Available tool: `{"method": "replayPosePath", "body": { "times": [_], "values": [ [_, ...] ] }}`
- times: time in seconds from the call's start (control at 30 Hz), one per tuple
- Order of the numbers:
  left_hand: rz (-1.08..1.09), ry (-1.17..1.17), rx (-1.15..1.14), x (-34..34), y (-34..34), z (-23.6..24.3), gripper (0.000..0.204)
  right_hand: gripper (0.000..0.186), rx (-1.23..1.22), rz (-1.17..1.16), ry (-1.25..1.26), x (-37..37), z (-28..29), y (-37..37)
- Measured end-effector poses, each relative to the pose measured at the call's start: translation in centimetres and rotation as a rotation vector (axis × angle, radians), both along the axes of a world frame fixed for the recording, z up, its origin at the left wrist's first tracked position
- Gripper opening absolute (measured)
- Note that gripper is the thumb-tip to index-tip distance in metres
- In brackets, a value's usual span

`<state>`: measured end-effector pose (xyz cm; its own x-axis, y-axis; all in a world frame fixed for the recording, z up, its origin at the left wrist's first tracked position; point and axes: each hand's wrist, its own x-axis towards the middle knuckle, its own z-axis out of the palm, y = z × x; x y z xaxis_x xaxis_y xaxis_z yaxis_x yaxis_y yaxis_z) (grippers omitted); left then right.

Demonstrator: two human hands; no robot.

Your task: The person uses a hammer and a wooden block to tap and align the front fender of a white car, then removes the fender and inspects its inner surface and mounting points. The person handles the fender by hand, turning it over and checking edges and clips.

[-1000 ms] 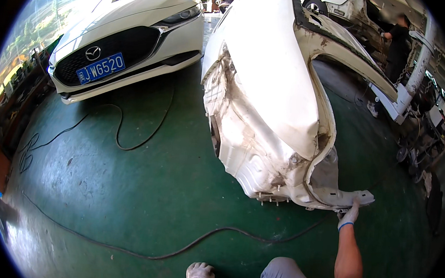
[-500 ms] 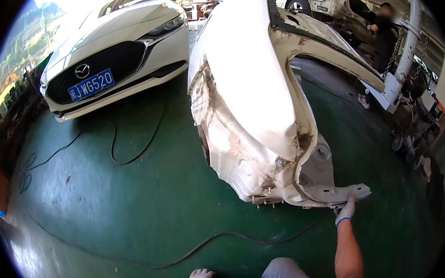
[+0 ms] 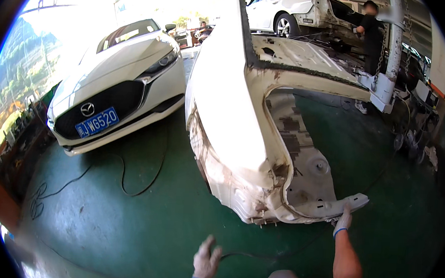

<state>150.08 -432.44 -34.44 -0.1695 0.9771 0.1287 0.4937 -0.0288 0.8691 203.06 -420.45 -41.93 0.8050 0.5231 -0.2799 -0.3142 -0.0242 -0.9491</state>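
Note:
A cut-off white car body section [image 3: 219, 107] stands over the green floor in front of me, with dirty inner metal and rough cut edges. From its lower right reaches a narrow white metal rail [image 3: 327, 207]. My right hand [image 3: 342, 220], in a pale work glove, is closed around the rail near its outer end; the undersides of the fingers are hidden. My left hand [image 3: 206, 259], gloved as well, is raised over the floor below the section. Its fingers are apart, and it touches nothing.
A white car [image 3: 128, 74] is parked at the left. A black cable [image 3: 148, 188] trails over the floor. At the back right are a grey post [image 3: 394, 53] with chains, a person in dark clothes [image 3: 370, 35], and another white car [image 3: 295, 14] lacking rear parts.
My left hand has come up and forward from the lower edge, its fingers now spread. The body section has tilted in the view, which has also shifted upward. The right hand keeps its grip.

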Motion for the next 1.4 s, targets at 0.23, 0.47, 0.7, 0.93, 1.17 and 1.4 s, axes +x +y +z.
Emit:
{"method": "replayPosePath", "body": {
  "times": [0.23,0.47,0.7,0.93,1.17,1.4],
  "values": [
    [-0.004,0.445,0.570,4.6,14.9,27.1,0.080,0.077,0.050,0.088,0.054,2.0,-4.1,1.1],
    [0.062,0.558,0.328,2.1,33.9,29.0,0.085,0.080,0.270,-0.001,0.063,3.1,-5.6,1.7],
    [0.071,0.184,0.232,-2.2,41.7,31.1,0.090,0.077,0.258,-0.065,0.027,2.9,-6.1,1.8],
    [-0.093,0.271,0.196,-4.4,46.0,29.8,0.048,0.069,0.331,-0.099,0.070,3.7,-7.1,0.8],
    [-0.004,0.647,0.358,-3.0,41.5,28.5,0.068,0.067,0.317,-0.112,0.033,2.9,-6.7,1.1],
    [-0.062,0.584,0.365,4.0,33.2,31.5,0.096,0.069,0.258,-0.126,-0.006,4.7,-7.9,1.2]
  ]
}}
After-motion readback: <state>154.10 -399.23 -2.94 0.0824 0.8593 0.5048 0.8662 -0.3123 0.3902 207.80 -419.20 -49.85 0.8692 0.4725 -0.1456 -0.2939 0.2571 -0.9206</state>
